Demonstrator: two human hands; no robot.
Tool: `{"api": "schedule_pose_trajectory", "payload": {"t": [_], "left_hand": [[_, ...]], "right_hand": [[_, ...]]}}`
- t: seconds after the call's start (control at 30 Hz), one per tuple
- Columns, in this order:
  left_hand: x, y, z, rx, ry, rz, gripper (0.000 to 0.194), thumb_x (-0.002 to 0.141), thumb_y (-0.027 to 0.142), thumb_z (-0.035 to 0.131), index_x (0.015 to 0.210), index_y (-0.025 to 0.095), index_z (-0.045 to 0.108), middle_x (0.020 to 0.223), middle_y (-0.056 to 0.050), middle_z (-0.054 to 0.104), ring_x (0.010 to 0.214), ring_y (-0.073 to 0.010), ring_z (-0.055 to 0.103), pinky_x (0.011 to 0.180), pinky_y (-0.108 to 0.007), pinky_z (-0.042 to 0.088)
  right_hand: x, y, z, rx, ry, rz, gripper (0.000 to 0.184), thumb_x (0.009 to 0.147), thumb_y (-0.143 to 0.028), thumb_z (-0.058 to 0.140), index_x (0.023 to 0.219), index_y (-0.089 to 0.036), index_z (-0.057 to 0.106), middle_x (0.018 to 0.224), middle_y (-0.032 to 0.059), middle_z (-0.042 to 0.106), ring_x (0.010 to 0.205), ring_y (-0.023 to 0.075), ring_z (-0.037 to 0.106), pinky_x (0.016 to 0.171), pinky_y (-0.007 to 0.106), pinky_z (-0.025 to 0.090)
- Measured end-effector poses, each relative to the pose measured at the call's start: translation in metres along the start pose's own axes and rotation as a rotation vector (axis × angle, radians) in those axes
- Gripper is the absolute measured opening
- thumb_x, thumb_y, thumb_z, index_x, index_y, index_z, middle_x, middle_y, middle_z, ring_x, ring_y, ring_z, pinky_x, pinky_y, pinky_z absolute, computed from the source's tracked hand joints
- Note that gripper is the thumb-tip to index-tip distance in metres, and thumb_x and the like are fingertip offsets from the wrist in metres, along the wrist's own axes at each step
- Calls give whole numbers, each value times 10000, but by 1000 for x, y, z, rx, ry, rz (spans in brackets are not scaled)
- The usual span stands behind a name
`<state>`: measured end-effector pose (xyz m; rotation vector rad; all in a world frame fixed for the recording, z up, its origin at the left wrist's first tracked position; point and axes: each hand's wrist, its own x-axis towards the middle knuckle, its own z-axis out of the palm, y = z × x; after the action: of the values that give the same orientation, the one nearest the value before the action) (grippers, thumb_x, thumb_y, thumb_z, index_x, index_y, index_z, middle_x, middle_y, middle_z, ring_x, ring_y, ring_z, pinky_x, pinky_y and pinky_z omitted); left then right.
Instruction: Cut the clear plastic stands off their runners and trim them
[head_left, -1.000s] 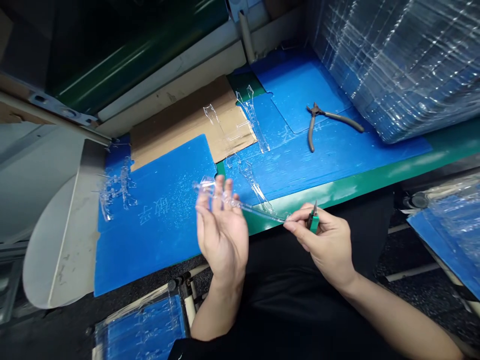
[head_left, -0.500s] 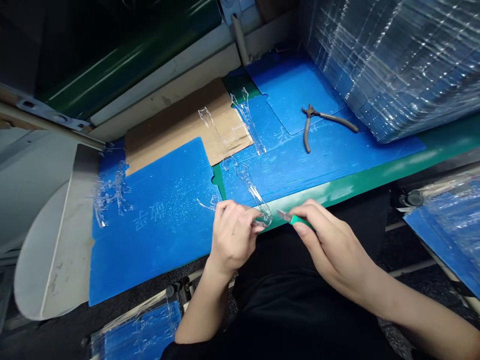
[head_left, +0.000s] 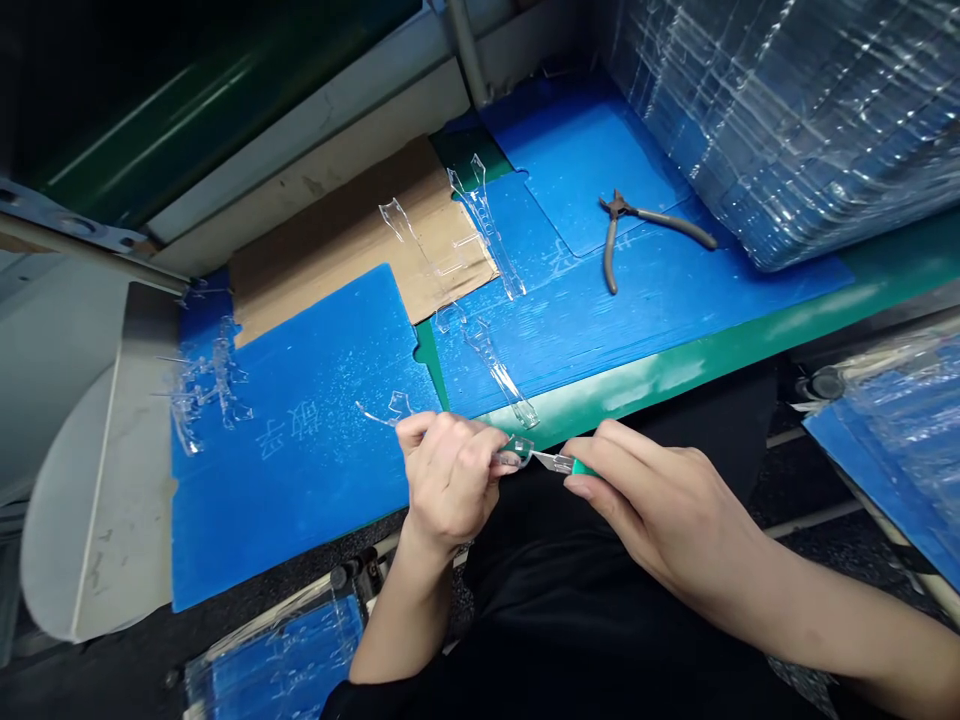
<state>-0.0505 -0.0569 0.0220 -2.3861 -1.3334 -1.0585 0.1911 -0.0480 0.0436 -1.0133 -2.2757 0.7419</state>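
My left hand point(head_left: 450, 475) is closed around a clear plastic part point(head_left: 517, 450). One end of the part sticks out between thumb and fingers, and most of it is hidden in the grip. In my right hand point(head_left: 656, 490) is a craft knife point(head_left: 559, 463) with a green handle, its blade pointing left. The blade tip reaches the exposed end of the part; whether it cuts in I cannot tell. Just beyond my hands, another clear plastic piece point(head_left: 499, 372) lies on the blue sheet point(head_left: 600, 340).
Gripped-end-open cutting pliers point(head_left: 616, 212) lie on the blue sheets. More clear parts point(head_left: 487, 235) rest near the cardboard point(head_left: 322, 240). A heap of clear scraps point(head_left: 210, 385) sits left. Stacked clear trays point(head_left: 795, 130) stand at back right. The green table edge point(head_left: 675, 365) runs before me.
My right hand has brought the knife left, so its blade now meets the end of the clear part. My left hand has shifted slightly left and turned. The view has moved a little.
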Motion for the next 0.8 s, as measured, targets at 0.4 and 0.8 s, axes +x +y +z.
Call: {"api": "schedule_pose_trajectory", "payload": {"t": [0.4, 0.8], "left_hand": [[-1, -2, -4, 56, -58, 52, 238, 1160, 285, 490, 997, 180, 628, 741, -1, 684, 651, -146, 558, 772, -385, 324], [19, 33, -5, -111, -371, 225, 365, 1096, 393, 532, 789, 204, 588, 659, -7, 579, 616, -188, 508, 651, -398, 337]], "right_hand": [[-2, 2, -1, -16, -7, 36, 356, 1195, -368, 449, 1026, -192, 709, 825, 15, 637, 628, 140, 600, 592, 297, 391], [14, 24, -22, 165, 77, 136, 155, 1129, -303, 571, 1102, -237, 708, 986, 57, 784, 847, 209, 736, 753, 315, 566]]}}
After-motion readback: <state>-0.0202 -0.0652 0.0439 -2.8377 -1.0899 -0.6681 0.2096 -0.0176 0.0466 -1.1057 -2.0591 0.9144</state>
